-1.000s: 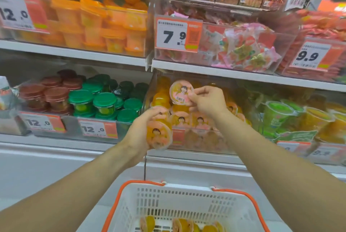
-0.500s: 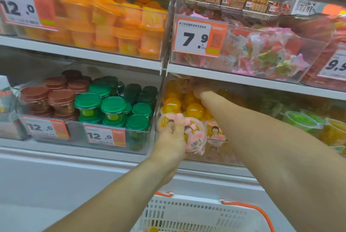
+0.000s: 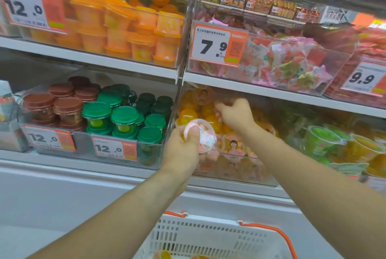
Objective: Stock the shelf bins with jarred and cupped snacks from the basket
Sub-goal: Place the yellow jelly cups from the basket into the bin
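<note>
Left hand gripping pink-lidded clear plastic snack cup near clear bin; right hand reaching deep inside, grip unclear. Stocking partway: more cups waiting in white basket.

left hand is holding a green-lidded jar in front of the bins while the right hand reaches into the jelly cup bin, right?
Not quite. The head view shows the left hand holding a pink jelly cup, not a green-lidded jar. The right hand does reach into the jelly cup bin.

The left hand grips a pink-lidded clear plastic cup beside the clear shelf bin; the right hand reaches inside.
</note>
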`<act>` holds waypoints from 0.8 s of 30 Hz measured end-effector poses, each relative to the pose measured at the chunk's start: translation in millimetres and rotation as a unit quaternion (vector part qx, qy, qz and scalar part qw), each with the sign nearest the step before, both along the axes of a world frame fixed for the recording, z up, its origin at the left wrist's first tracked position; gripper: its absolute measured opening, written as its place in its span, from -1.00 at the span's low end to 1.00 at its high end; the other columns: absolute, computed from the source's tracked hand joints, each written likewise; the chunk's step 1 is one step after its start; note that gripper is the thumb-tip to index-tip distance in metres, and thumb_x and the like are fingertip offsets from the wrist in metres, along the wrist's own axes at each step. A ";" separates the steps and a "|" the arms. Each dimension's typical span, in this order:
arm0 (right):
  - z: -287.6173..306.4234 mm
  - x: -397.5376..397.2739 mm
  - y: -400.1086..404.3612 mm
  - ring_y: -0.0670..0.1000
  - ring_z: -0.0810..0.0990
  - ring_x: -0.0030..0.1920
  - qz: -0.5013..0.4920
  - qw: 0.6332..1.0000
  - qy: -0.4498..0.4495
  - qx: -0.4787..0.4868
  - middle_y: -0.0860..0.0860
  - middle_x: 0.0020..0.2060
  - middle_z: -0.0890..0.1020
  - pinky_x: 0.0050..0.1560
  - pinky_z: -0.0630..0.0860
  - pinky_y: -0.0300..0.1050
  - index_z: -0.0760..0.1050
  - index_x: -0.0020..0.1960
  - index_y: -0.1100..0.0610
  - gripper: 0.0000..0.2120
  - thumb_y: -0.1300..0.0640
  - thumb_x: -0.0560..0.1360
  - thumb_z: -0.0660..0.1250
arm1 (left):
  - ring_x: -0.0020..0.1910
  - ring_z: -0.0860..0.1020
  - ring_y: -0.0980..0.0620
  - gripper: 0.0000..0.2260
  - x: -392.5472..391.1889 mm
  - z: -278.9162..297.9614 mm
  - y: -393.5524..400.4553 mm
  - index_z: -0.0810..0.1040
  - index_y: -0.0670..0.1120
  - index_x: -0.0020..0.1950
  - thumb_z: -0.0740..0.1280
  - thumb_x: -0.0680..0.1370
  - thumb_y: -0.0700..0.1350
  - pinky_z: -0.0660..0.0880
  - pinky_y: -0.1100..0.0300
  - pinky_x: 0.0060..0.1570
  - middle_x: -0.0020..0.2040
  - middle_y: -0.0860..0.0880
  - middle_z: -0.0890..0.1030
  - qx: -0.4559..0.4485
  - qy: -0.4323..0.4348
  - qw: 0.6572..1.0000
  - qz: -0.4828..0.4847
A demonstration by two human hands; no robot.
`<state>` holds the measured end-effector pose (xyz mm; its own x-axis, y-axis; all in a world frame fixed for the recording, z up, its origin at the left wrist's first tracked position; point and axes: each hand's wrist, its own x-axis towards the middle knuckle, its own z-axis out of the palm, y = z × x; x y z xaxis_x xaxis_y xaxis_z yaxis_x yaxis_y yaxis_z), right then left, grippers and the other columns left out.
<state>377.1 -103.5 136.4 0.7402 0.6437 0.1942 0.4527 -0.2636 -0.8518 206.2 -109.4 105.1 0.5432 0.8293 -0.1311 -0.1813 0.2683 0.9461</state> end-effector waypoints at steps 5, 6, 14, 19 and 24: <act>-4.0 -48.3 -73.7 0.02 0.58 -0.39 0.143 0.977 0.144 0.073 0.12 -0.30 0.63 -0.43 0.50 -0.19 0.59 0.04 0.26 -0.83 0.14 0.59 0.36 | -0.28 0.69 -0.15 -0.68 1.0 3.9 -1.3 0.36 -0.02 0.31 0.36 0.60 -0.06 0.59 0.11 -0.40 0.06 -0.12 0.64 0.056 0.031 0.998 0.005; -6.4 -50.6 -83.0 0.02 0.61 -0.40 0.153 0.975 0.141 0.078 0.14 -0.28 0.64 -0.43 0.52 -0.20 0.57 0.06 0.26 -0.86 0.21 0.55 0.39 | -0.32 0.67 -0.13 -0.65 0.7 3.8 -1.7 0.37 -0.02 0.29 0.40 0.57 -0.03 0.55 0.15 -0.45 0.06 -0.12 0.65 0.083 0.044 0.996 0.013; -20.3 -41.9 -107.7 0.17 0.69 -0.25 0.123 0.953 0.234 0.149 0.26 -0.15 0.69 -0.23 0.67 -0.03 0.55 0.08 0.28 -0.80 0.30 0.48 0.45 | -0.42 0.65 0.00 -0.71 6.3 8.6 -13.1 0.54 -0.05 0.31 0.27 0.63 0.01 0.63 0.16 -0.38 0.01 -0.04 0.68 0.205 0.058 0.977 0.016; -12.5 -23.6 -96.8 0.12 0.72 -0.28 0.059 0.982 0.136 0.119 0.13 -0.29 0.72 -0.21 0.69 0.03 0.58 -0.07 0.23 -0.91 0.26 0.47 0.48 | 0.00 0.67 -0.02 -0.63 13.4 8.1 -6.8 0.37 0.11 0.48 0.20 0.67 0.04 0.65 0.09 -0.08 0.21 0.10 0.57 0.274 0.113 0.955 0.027; -4.1 33.3 -43.5 0.03 0.69 -0.32 -0.081 0.979 0.145 0.118 0.15 -0.13 0.72 -0.17 0.66 -0.03 0.58 -0.05 0.21 -0.86 0.21 0.46 0.51 | 0.31 0.44 -0.04 -0.61 14.7 -2.0 -5.8 0.38 0.04 0.46 0.28 0.63 -0.01 0.44 0.02 0.31 0.39 0.00 0.39 0.361 0.247 0.899 0.008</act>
